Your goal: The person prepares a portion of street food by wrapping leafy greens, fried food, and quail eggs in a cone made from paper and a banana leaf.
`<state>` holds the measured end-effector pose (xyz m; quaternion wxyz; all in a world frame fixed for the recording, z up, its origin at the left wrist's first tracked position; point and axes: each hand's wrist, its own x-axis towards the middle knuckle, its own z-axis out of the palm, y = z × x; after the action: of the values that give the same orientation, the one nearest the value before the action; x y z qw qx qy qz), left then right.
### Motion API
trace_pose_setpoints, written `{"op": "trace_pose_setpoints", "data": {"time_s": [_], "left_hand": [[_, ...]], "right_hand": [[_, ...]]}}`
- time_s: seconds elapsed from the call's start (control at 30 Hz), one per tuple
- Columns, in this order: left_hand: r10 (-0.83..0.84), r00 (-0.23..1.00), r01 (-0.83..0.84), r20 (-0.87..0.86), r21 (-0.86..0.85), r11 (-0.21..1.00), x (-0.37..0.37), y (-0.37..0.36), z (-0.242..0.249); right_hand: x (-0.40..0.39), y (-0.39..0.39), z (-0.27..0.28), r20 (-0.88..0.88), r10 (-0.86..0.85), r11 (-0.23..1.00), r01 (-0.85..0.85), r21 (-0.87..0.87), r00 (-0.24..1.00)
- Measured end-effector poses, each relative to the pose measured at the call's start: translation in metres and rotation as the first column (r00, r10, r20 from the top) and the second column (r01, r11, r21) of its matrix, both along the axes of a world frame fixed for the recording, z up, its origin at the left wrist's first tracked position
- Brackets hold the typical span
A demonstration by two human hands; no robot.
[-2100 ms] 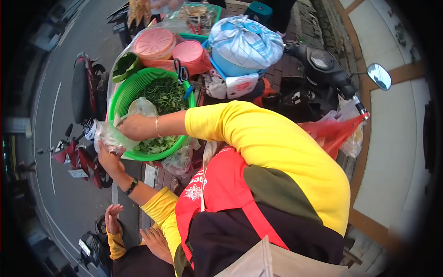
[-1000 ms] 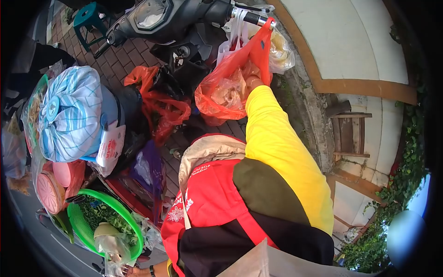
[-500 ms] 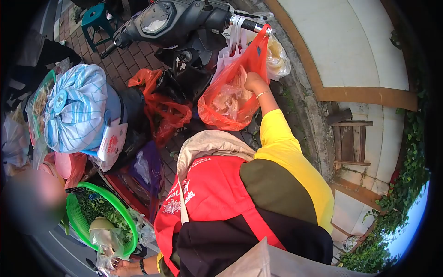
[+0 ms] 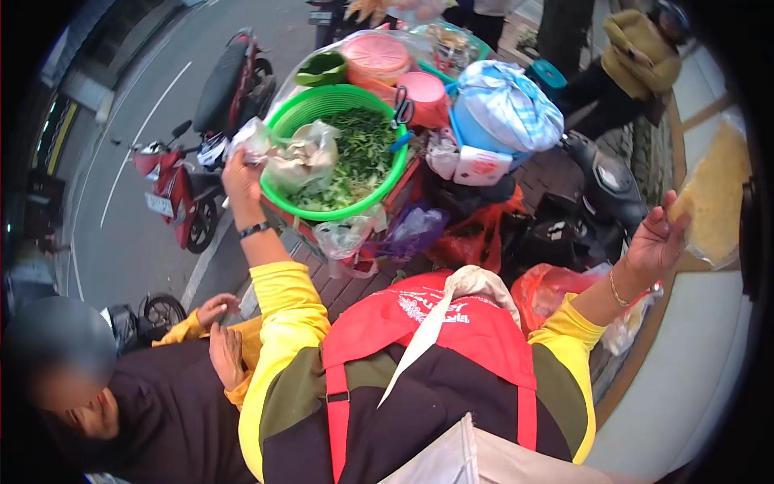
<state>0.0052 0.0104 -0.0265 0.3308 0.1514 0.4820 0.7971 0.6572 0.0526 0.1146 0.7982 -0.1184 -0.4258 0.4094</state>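
My left hand [image 4: 242, 181] is closed on the gathered end of a clear plastic bag [image 4: 310, 157] with pale contents. The bag lies over chopped leafy greens [image 4: 367, 145] in a bright green plastic basket [image 4: 278, 133]. Out to the right, my right hand [image 4: 655, 242] pinches a clear plastic bag of flat yellowish food [image 4: 716, 194] and holds it up; the kind of food I cannot make out. Below that hand, an orange-red carrier bag [image 4: 548, 292] hangs partly hidden by my arm.
Beside the basket are scissors [image 4: 402, 106], a pink tub [image 4: 423, 87] and a cloth-covered blue container [image 4: 512, 105]. A person in dark clothing [image 4: 161, 403] is at my left, hands near my elbow. Another person [image 4: 637, 56] is at the upper right. A red motorbike [image 4: 173, 185] stands on the road.
My view has swung left toward the basket. My right hand has come out of the orange-red carrier bag with the bag of yellowish food. My left hand stays at the clear bag.
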Motion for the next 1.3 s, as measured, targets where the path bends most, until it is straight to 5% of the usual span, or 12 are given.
{"op": "trace_pose_setpoints", "data": {"time_s": [0.1, 0.27, 0.37, 0.43, 0.57, 0.63, 0.8, 0.87, 0.93, 1.0, 1.2, 1.3], "left_hand": [[0.017, 0.984, -0.036, -0.177, -0.102, 0.994, 0.017, 0.003, 0.017], [0.021, 0.952, -0.101, -0.304, -0.25, 0.963, 0.012, 0.001, 0.02], [-0.01, 0.877, -0.181, -0.48, -0.349, 0.92, 0.009, -0.002, 0.023], [-0.062, 0.661, -0.341, -0.748, -0.373, 0.863, 0.007, -0.003, 0.027], [-0.093, 0.869, -0.17, -0.487, -0.468, 0.867, 0.017, -0.01, 0.038], [-0.109, 0.915, -0.103, -0.389, -0.485, 0.869, 0.023, -0.012, 0.047], [-0.251, 0.899, -0.105, -0.36, -0.733, 0.672, 0.037, -0.024, 0.067], [-0.311, 0.94, 0.185, -0.14, -0.557, 0.81, 0.03, -0.025, 0.058], [-0.242, 0.957, 0.145, -0.159, -0.46, 0.876, 0.024, -0.021, 0.067], [-0.057, 0.98, 0.014, -0.191, -0.216, 0.976, 0.018, -0.015, 0.069], [0.004, 0.946, -0.126, -0.324, -0.356, 0.926, 0.013, -0.023, 0.073], [-0.16, 0.981, 0.143, -0.112, -0.148, 0.979, 0.024, -0.022, 0.074]], "right_hand": [[-0.122, 0.053, 0.0, 0.291, 0.136, 0.984, -0.097, -0.148, 0.947], [-0.301, 0.087, -0.016, 0.724, 0.638, 0.723, -0.529, -0.445, 0.262], [-0.379, 0.087, -0.043, 0.798, 0.593, 0.699, -0.559, -0.446, 0.104], [-0.415, 0.08, -0.061, 0.735, 0.676, 0.609, -0.607, -0.511, 0.059], [-0.447, 0.059, -0.089, 0.673, 0.737, 0.574, -0.582, -0.576, 0.061], [-0.451, 0.058, -0.1, 0.959, 0.275, 0.86, -0.466, -0.209, 0.076], [-0.463, 0.063, -0.069, 0.946, 0.312, 0.849, -0.472, -0.237, 0.085], [-0.472, 0.063, -0.067, 0.932, 0.356, 0.828, -0.485, -0.281, 0.068], [-0.482, 0.058, -0.074, 0.999, 0.046, 0.818, -0.574, -0.035, 0.004], [-0.489, 0.054, -0.079, 0.998, 0.042, 0.806, -0.589, -0.057, -0.039], [-0.468, 0.076, -0.03, 0.976, -0.067, 0.728, -0.679, -0.095, -0.208], [-0.479, 0.056, -0.05, 0.973, 0.007, 0.722, -0.672, -0.163, -0.229]]}}
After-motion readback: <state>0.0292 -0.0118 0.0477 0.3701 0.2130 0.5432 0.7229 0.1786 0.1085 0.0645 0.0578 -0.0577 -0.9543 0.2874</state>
